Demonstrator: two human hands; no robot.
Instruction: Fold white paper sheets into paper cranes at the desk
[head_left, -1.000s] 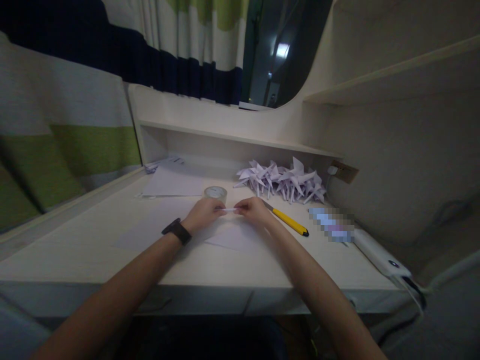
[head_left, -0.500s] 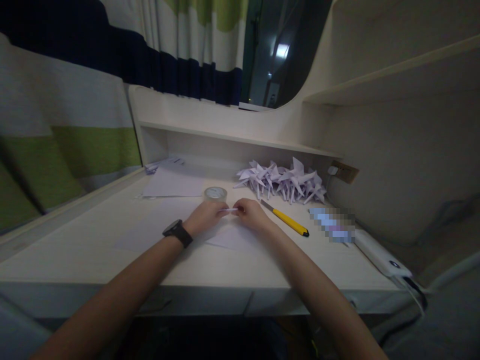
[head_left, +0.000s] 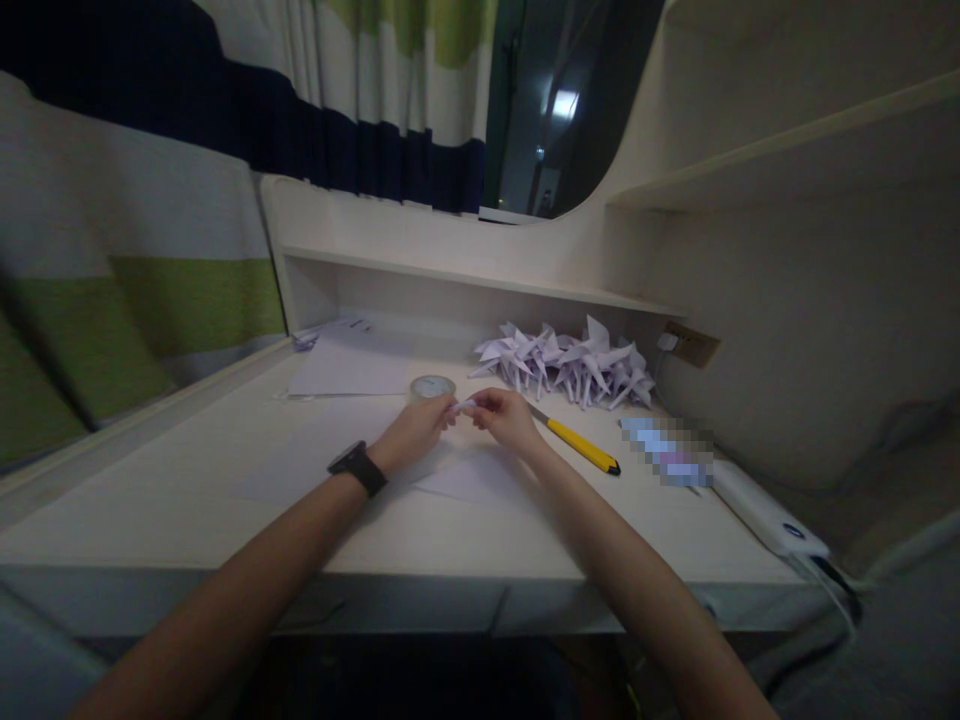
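Observation:
Between my two hands is a narrow white piece of rolled or folded paper (head_left: 464, 407), mostly covered by my fingers. My left hand (head_left: 417, 428), with a dark watch on its wrist, pinches one end of it. The fingers of my right hand (head_left: 507, 416) are closed on the other end. Just behind the left hand lies a roll of clear tape (head_left: 433, 385). Beneath the hands, a white sheet of paper (head_left: 472, 478) rests on the desk. A yellow utility knife (head_left: 583, 446) lies to the right of my right hand, its blade end close to it.
Several white paper pinwheels (head_left: 596, 360) are heaped at the back. A stack of white paper (head_left: 351, 362) lies at the back left, with another sheet (head_left: 296, 465) in front. To the right are a blurred-out blue item (head_left: 666, 452) and a white power strip (head_left: 765, 510).
My right hand has risen slightly and its fingers have shifted on the paper. The paper piece now tilts up toward the right. Other things on the desk stay put.

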